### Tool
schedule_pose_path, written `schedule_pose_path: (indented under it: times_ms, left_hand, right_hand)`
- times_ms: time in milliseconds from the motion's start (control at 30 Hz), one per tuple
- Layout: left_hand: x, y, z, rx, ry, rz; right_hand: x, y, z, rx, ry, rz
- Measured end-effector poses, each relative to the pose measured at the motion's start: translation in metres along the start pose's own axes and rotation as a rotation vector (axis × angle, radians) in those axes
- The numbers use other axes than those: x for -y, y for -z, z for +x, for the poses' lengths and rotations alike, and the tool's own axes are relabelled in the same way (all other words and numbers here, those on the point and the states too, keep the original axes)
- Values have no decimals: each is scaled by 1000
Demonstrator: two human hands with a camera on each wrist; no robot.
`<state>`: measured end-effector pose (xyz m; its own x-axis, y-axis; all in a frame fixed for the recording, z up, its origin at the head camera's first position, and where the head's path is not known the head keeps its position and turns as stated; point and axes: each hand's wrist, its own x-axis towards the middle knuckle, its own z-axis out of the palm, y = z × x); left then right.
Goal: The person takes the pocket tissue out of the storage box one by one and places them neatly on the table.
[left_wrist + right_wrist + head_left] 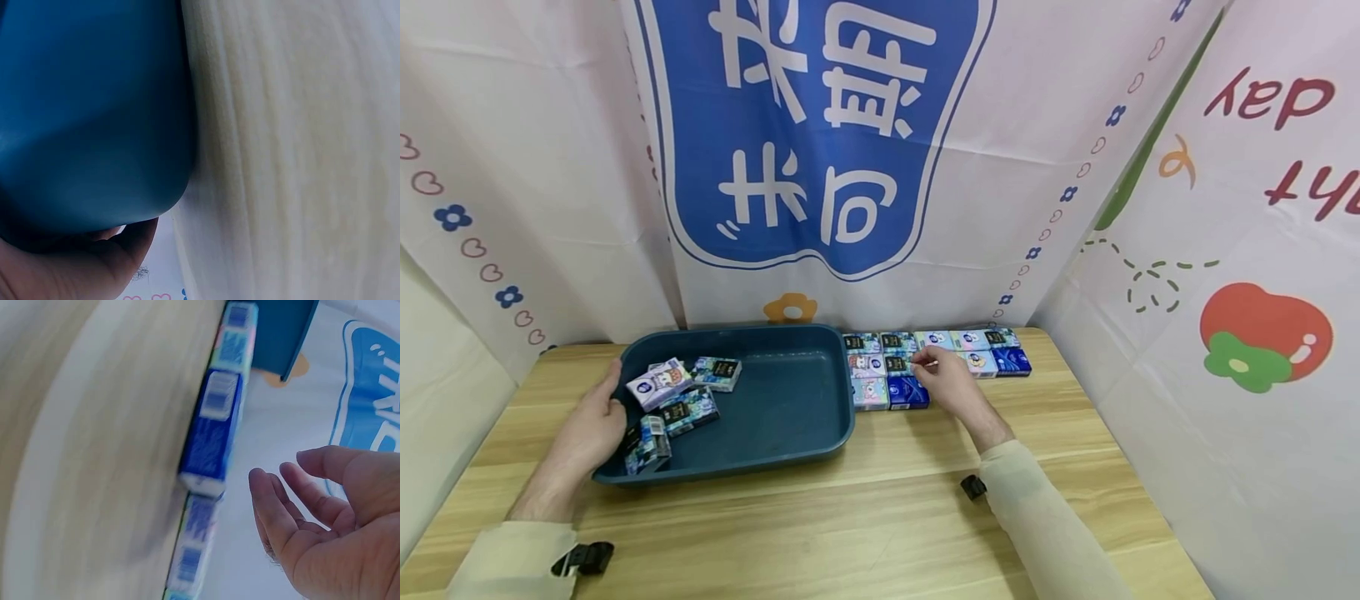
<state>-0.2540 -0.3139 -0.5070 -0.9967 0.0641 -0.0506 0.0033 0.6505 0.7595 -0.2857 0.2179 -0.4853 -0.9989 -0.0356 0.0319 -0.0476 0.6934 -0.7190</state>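
A dark teal plastic tray point(760, 473) stands on the table, and my left hand point(587, 432) grips its left end. In the left wrist view that hand point(81, 265) lies against the tray's outer wall point(106, 156), its fingers partly hidden. Several small tissue packs point(688, 411) lie loosely piled in the tray's left part. Right of the tray, more packs form neat rows, with a dark blue pack point(907, 394) at the front. My right hand point(951, 385) hovers over these rows; in the right wrist view the hand point(331, 525) holds nothing, thumb and fingers apart.
The wooden table point(850, 533) extends in front of the tray and rows. A printed white cloth point(1022, 108) hangs right behind them, and another printed sheet point(1247, 250) stands on the right side. A black strap piece point(973, 487) is at my right sleeve.
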Motion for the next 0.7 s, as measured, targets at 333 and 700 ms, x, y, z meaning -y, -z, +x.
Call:
schedule_pose_path:
  times_ms: [333, 700]
  left_hand:
    - [0, 1, 0, 9, 20, -2]
    - [0, 0, 1, 10, 9, -3]
  right_hand:
    - [41, -19, -3, 62, 98, 66]
    - [82, -47, -6, 85, 196, 101]
